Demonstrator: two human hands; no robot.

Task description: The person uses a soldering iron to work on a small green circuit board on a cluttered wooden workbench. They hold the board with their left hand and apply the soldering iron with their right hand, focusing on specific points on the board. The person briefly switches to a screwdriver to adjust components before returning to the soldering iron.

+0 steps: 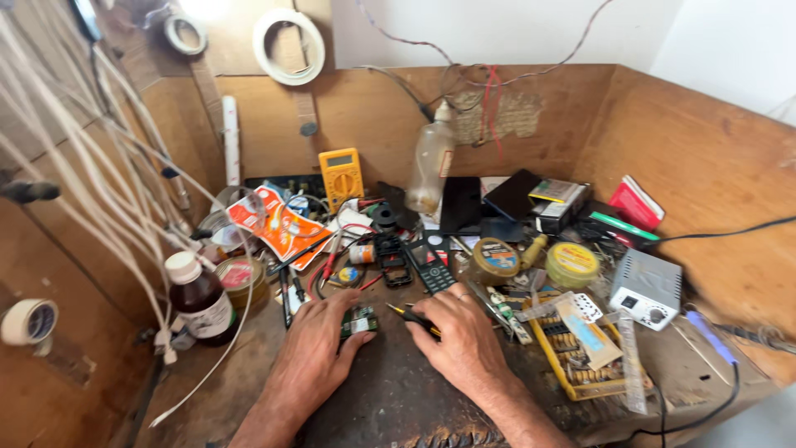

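Observation:
My left hand [319, 344] rests on the dark worktop and pins a small green circuit board [358, 321] under its fingertips. My right hand [456, 332] is closed around a thin tool with a yellow and black handle [412, 317], whose tip points left toward the board. Just beyond the hands lie a black phone frame [391, 259] and a dark keypad phone [431, 265].
A brown bottle [199, 300] stands at the left among hanging white cables [124, 166]. A yellow multimeter [341, 176] and a plastic bottle [431, 162] stand at the back. Round tins [572, 264], a yellow parts tray [580, 348] and a grey box [647, 289] crowd the right.

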